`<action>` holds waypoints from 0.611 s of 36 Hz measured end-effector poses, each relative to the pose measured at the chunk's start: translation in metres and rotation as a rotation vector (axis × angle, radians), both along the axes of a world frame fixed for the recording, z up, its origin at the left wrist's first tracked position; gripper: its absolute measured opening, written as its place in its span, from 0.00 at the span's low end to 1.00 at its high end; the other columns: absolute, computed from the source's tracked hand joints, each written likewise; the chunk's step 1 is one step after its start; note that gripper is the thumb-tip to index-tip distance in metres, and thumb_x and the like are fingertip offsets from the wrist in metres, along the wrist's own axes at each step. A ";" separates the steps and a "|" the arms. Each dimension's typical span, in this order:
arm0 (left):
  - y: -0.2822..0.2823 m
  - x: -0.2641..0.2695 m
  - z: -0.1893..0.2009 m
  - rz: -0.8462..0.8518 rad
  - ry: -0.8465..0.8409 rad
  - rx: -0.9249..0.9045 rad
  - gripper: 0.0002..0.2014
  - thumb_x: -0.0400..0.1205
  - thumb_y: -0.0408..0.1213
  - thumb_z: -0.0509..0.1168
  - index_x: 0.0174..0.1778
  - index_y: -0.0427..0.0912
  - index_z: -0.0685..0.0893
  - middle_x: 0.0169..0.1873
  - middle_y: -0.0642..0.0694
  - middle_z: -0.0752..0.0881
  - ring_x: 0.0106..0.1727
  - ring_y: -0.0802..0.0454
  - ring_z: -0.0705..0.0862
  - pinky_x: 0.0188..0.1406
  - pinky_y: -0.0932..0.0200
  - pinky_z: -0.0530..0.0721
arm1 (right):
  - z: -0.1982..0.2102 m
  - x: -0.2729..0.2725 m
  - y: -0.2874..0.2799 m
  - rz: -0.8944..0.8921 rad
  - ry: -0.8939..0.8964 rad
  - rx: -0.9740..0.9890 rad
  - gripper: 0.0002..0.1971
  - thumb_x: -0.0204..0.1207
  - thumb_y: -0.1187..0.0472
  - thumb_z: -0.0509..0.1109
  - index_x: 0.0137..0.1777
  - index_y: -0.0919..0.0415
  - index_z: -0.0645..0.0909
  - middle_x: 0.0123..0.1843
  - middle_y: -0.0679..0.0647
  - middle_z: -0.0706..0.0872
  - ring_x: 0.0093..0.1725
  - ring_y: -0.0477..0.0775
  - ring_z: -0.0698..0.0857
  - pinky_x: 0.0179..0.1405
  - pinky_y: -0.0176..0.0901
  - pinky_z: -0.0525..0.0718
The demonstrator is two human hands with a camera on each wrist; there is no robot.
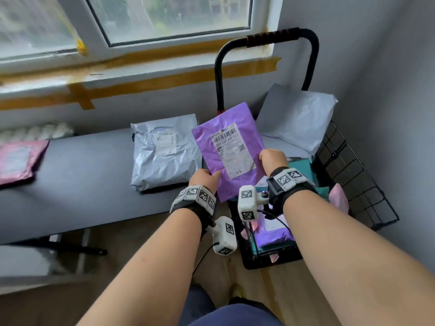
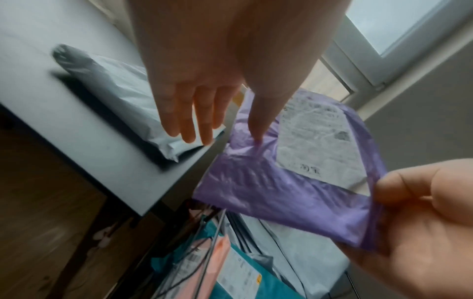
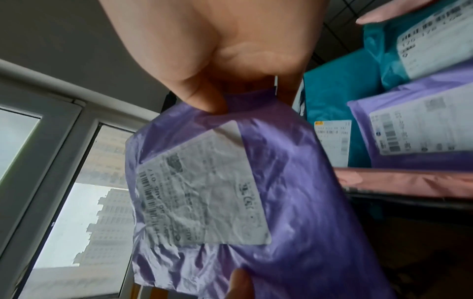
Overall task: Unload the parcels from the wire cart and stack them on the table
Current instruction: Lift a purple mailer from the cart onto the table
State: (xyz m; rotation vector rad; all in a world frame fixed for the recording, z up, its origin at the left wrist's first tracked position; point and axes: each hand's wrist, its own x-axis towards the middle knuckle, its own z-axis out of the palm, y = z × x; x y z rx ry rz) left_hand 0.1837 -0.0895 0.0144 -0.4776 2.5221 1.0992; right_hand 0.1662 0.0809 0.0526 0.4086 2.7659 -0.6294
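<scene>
A purple parcel [image 1: 204, 142] with a white label hangs tilted in the air between the table [image 1: 82, 184] and the black wire cart [image 1: 353, 170]. My right hand [image 1: 271, 158] pinches its right edge between thumb and fingers [image 3: 204, 97]. My left hand [image 1: 204, 178] is at the lower left corner, and its thumb [image 2: 258, 121] touches the purple parcel [image 2: 256, 192]. The other left fingers [image 2: 189, 121] are straight and lie beside it. A grey parcel [image 1: 160, 165] lies flat on the table, just left of the purple one.
A pink parcel [image 1: 16, 161] sits at the table's far left. A large grey parcel [image 1: 299, 118] leans in the cart under the black handle [image 1: 266, 41]. Teal [image 3: 332, 97], purple [image 3: 422, 121] and pink parcels fill the cart. Walls stand close behind and to the right.
</scene>
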 end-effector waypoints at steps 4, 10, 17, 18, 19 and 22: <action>-0.032 0.011 -0.002 -0.011 -0.009 0.027 0.11 0.79 0.41 0.67 0.34 0.39 0.80 0.32 0.43 0.81 0.37 0.46 0.77 0.30 0.58 0.71 | 0.000 0.002 -0.032 -0.036 0.038 -0.101 0.16 0.83 0.70 0.56 0.65 0.71 0.81 0.63 0.66 0.84 0.64 0.65 0.83 0.59 0.48 0.79; -0.102 0.027 -0.002 0.126 0.022 0.031 0.06 0.77 0.32 0.67 0.48 0.37 0.86 0.42 0.42 0.88 0.46 0.43 0.85 0.41 0.60 0.79 | -0.015 -0.005 -0.101 -0.023 0.049 -0.271 0.09 0.76 0.66 0.62 0.35 0.61 0.78 0.40 0.60 0.80 0.47 0.59 0.78 0.46 0.45 0.73; -0.217 0.044 0.001 0.292 0.080 -0.004 0.12 0.79 0.32 0.62 0.56 0.41 0.84 0.52 0.39 0.87 0.52 0.38 0.86 0.52 0.56 0.82 | -0.016 -0.010 -0.216 0.115 -0.039 -0.274 0.09 0.76 0.66 0.63 0.46 0.66 0.85 0.42 0.60 0.81 0.43 0.59 0.79 0.39 0.41 0.71; -0.236 0.048 0.002 0.316 0.083 0.007 0.11 0.79 0.32 0.61 0.55 0.42 0.84 0.52 0.39 0.88 0.51 0.38 0.87 0.53 0.53 0.84 | -0.017 -0.010 -0.235 0.129 -0.039 -0.277 0.08 0.75 0.66 0.63 0.45 0.64 0.85 0.41 0.59 0.82 0.43 0.60 0.80 0.39 0.41 0.72; -0.256 0.051 0.003 0.341 0.089 0.021 0.10 0.79 0.33 0.61 0.55 0.43 0.84 0.52 0.39 0.88 0.49 0.38 0.87 0.53 0.50 0.86 | -0.017 -0.010 -0.254 0.143 -0.039 -0.282 0.08 0.75 0.66 0.63 0.44 0.62 0.85 0.41 0.59 0.84 0.43 0.60 0.82 0.39 0.42 0.74; -0.314 0.061 0.008 0.403 0.087 0.024 0.11 0.81 0.35 0.61 0.56 0.44 0.84 0.53 0.41 0.88 0.51 0.39 0.87 0.54 0.51 0.85 | -0.015 -0.007 -0.314 0.197 -0.044 -0.293 0.09 0.75 0.67 0.65 0.44 0.59 0.87 0.44 0.59 0.87 0.46 0.61 0.85 0.42 0.43 0.79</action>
